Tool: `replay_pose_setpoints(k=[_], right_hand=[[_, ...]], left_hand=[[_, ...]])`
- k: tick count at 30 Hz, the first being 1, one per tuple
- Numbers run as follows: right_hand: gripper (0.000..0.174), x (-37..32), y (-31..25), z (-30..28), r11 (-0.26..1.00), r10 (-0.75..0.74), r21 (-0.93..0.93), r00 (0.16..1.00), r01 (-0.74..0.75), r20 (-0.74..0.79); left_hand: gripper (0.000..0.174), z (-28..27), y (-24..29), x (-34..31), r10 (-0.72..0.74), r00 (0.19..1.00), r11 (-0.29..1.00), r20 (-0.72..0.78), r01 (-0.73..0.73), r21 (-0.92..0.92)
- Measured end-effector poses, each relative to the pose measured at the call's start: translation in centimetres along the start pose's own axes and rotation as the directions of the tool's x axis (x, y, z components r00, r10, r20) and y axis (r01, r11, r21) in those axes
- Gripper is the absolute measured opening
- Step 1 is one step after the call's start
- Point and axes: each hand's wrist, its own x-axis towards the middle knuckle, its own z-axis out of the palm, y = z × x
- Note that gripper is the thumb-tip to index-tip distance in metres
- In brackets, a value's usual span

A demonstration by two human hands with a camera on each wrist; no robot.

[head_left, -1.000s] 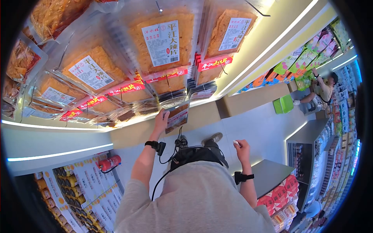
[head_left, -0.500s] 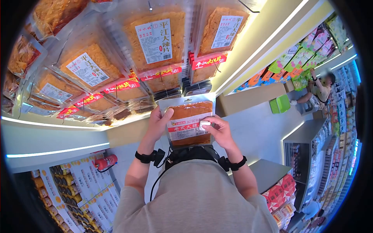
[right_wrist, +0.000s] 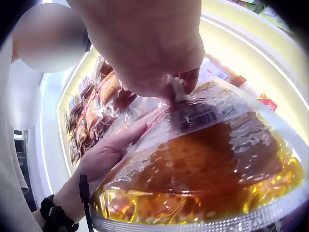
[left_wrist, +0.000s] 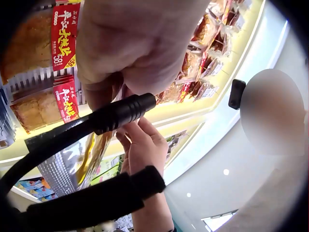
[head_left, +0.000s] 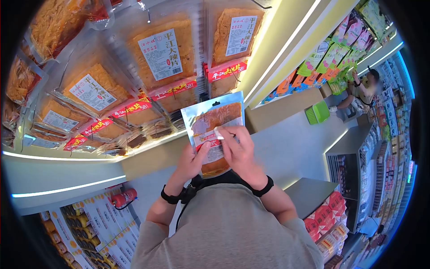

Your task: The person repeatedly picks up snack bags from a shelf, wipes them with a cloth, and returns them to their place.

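In the head view a sealed food packet (head_left: 229,112) with a silvery edge is held up in front of the body. My left hand (head_left: 191,162) grips its lower left side, thumb across the front. Between the fingers of my right hand (head_left: 239,150) is a small white object (head_left: 218,133), pinched against the packet's label. Oily liquid shows inside the packet (right_wrist: 207,164) in the right wrist view, where my left hand (right_wrist: 104,157) supports the far side. Cables cross the left wrist view in front of the packet (left_wrist: 79,162).
Hanging packets (head_left: 159,51) fill the lit rack in front. A green basket (head_left: 317,112) and a crouching person (head_left: 365,89) are at the right. A fire extinguisher (head_left: 123,197) stands at the left, and a grey counter (head_left: 307,199) is near the right elbow.
The packet came from the rack side to in front of the body and now tilts. My right hand came in from the right to meet it; my left hand slid to its lower side.
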Motion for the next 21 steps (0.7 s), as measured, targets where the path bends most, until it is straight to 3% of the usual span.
replay_pose_setpoints(k=[2, 4, 6, 10, 12, 14, 18, 20, 21], right_hand=[[0.036, -0.6, -1.3, 0.3, 0.998, -0.055, 0.013, 0.998, 0.055, 0.038], [0.038, -0.4, -1.3, 0.2, 0.993, -0.116, 0.035, 0.99, 0.113, 0.08], [0.038, 0.3, -0.1, -0.5, 0.998, -0.028, -0.052, 0.998, 0.025, -0.055], [0.038, 0.7, -0.2, -0.7, 1.0, 0.011, -0.005, 1.0, -0.011, -0.012], [0.037, -0.7, -1.6, 0.1, 0.989, -0.146, 0.036, 0.983, 0.142, 0.114], [0.034, -1.5, -2.3, 0.2, 0.963, -0.269, 0.057, 0.941, 0.263, 0.207], [0.035, -2.2, -0.6, -0.1, 0.98, -0.198, 0.025, 0.973, 0.196, 0.115], [0.038, -2.6, 0.0, -0.8, 0.999, -0.036, 0.029, 0.996, 0.034, 0.08], [0.04, -3.0, -0.3, -0.8, 0.996, -0.092, 0.03, 0.992, 0.09, 0.086]], left_hand=[[0.031, 0.1, -0.4, 0.0, 0.059, 0.988, 0.994, -0.142, -0.071, -0.08], [0.031, -0.5, 0.1, 0.0, 0.046, 0.99, 0.996, -0.133, -0.055, -0.069], [0.031, -0.8, 0.7, -0.3, 0.028, 0.991, 0.998, -0.13, -0.036, -0.058], [0.031, -0.8, 0.8, -0.6, 0.036, 0.981, 0.996, -0.191, -0.05, -0.068], [0.031, -0.9, 0.8, -0.5, 0.035, 0.972, 0.997, -0.231, -0.05, -0.057], [0.029, -1.3, 0.8, -0.4, -0.015, 0.952, 0.978, -0.307, -0.05, -0.202], [0.032, -1.8, 0.5, -0.6, -0.038, 0.912, 0.957, -0.409, -0.084, -0.277], [0.033, -2.2, 0.4, -0.7, -0.063, 0.913, 0.937, -0.402, -0.085, -0.338], [0.035, -2.3, 0.4, -0.6, -0.084, 0.917, 0.913, -0.39, -0.085, -0.398]])
